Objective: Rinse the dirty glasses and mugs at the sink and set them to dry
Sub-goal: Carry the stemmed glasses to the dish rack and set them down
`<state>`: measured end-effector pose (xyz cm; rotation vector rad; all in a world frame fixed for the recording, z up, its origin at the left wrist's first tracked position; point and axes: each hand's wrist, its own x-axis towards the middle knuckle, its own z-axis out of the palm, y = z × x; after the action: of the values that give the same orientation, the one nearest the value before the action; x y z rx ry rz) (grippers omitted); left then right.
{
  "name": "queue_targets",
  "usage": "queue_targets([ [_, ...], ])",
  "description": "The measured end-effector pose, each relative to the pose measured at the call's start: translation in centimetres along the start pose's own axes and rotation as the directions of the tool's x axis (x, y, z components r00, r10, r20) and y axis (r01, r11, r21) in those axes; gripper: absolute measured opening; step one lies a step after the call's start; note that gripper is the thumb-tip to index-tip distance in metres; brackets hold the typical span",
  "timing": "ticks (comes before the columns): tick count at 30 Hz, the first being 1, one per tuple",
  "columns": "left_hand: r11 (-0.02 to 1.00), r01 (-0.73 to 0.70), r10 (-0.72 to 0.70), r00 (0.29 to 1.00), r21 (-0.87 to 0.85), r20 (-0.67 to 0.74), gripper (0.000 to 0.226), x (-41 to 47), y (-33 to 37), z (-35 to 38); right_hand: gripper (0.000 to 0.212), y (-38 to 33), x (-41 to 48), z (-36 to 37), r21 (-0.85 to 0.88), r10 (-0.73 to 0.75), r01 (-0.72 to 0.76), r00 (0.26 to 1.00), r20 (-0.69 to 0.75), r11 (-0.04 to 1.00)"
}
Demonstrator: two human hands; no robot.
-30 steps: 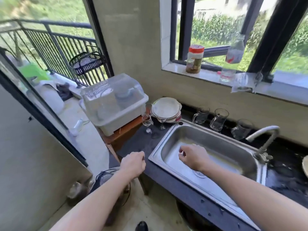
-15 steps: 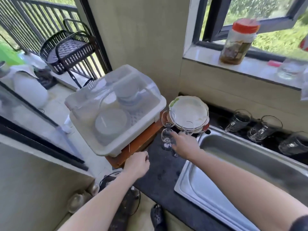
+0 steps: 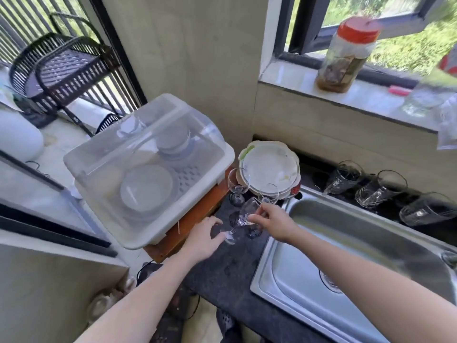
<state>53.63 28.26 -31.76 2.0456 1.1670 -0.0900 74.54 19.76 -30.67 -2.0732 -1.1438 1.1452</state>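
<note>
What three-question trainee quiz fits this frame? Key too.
1. True or false: the right hand holds a tilted wine glass above the counter.
2. How many glass mugs lie behind the sink? A two, B three, C five.
3. Fill in: the lidded drying box holds white ___.
Key: 1 true; 2 B; 3 bowls.

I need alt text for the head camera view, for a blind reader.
The right hand holds a tilted wine glass over the dark counter beside the sink; the left hand is at its foot. Three mugs are behind the sink.
</note>
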Motion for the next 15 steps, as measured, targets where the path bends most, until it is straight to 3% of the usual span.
queue_targets([
  [4, 0.896, 0.123, -0.100, 0.992, -0.428, 0.076, 0.021, -0.7, 1.7, -0.2, 0.028, 0.0, -0.8, -1.3, 0.305, 0.123, -0.151, 0.986, 0.108, 0.940],
  [10, 0.630, 0.215, -0.139, 0.977, -0.746, 0.165, 0.020, -2.3, 3.2, -1.5, 0.039, -0.2, -1.4, -1.0, 0.431, 0.236, -0.356, 0.922, 0.308, 0.829],
  [13, 0.585, 0.240, -0.200, 0.968, -0.775, 0.148, 0.017, -2.6, 3.6, -1.7, 0.045, -0.3, -1.5, 0.1, 0.295, 0.215, -0.274, 0.952, 0.217, 0.915],
  [15, 0.584, 0.247, -0.238, 0.963, -0.773, 0.128, 0.017, -2.6, 3.6, -2.0, 0.042, 0.5, -1.3, 0.0, -0.101, 0.083, -0.086, 0.996, -0.035, 0.991],
])
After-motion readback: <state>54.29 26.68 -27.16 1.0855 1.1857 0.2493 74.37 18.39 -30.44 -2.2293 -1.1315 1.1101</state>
